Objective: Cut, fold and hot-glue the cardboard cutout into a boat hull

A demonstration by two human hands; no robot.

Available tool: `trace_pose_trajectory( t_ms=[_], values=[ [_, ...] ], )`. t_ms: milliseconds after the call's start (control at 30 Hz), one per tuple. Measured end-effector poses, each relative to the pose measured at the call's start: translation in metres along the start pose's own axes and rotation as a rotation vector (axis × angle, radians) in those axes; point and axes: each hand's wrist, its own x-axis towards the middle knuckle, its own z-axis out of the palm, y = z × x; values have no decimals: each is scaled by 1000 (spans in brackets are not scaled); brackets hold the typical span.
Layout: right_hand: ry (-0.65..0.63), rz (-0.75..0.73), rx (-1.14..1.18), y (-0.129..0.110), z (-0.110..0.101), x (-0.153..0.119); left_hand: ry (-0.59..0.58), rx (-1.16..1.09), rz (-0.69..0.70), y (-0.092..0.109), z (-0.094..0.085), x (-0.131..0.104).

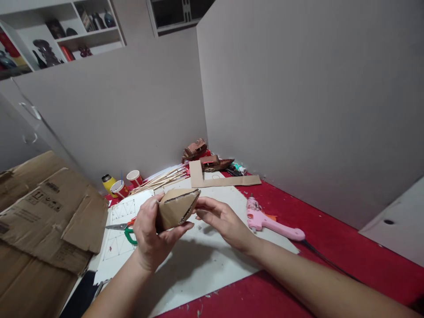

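A folded cardboard shape with a pointed right end and rough, dark-lined edges is held up above a white sheet. My left hand is closed around its left side, thumb along the bottom. The fingers of my right hand are drawn together at the pointed end; their tips are partly hidden there. Just behind my left hand lie scissors with green and orange handles, partly covered. To the right of my right hand, a pink glue gun rests on its side, its cord trailing right.
Large cardboard boxes stand at left beside paper with drawn triangles. Farther back are paper cups, a yellow bottle, wooden sticks, an L-shaped cardboard strip and brown model boats. A red cloth covers the table.
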Motion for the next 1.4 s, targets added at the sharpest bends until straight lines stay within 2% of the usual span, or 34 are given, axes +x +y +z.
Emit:
trace_pose_trajectory(
  t_ms=[167, 233, 333, 367, 433, 500, 567, 667, 800, 933, 1167, 1400],
  values=[
    [14, 30, -1, 5, 2, 1, -30, 65, 75, -4, 0, -1],
    [80, 36, 28, 9, 3, 3, -64, 94, 81, -5, -1, -1],
    [258, -30, 39, 10, -1, 7, -155, 100, 34, 1, 1, -1],
    [317, -65, 28, 7, -4, 8, -215, 91, -3, 5, 2, -1],
    [411, -129, 8, 0, -12, 11, -406, 26, -147, 15, 4, 1],
    [461, -180, 21, -10, -19, 12, -652, -138, -388, 24, 6, 3],
    [447, -216, 28, -17, -23, 11, -846, -342, -618, 30, 9, 4],
    [328, -286, -52, -21, -24, 8, -951, -521, -793, 29, 11, 4],
    [218, -455, -257, -16, -22, 7, -1055, -620, -805, 19, 11, 1],
    [178, -612, -336, -11, -24, 9, -1100, -715, -778, 11, 11, -2],
    [179, -830, -504, -13, -26, 6, -1070, -866, -852, 11, 12, -5],
    [138, -839, -653, -4, -25, 6, -971, -960, -880, 5, 13, -12]
  ],
)
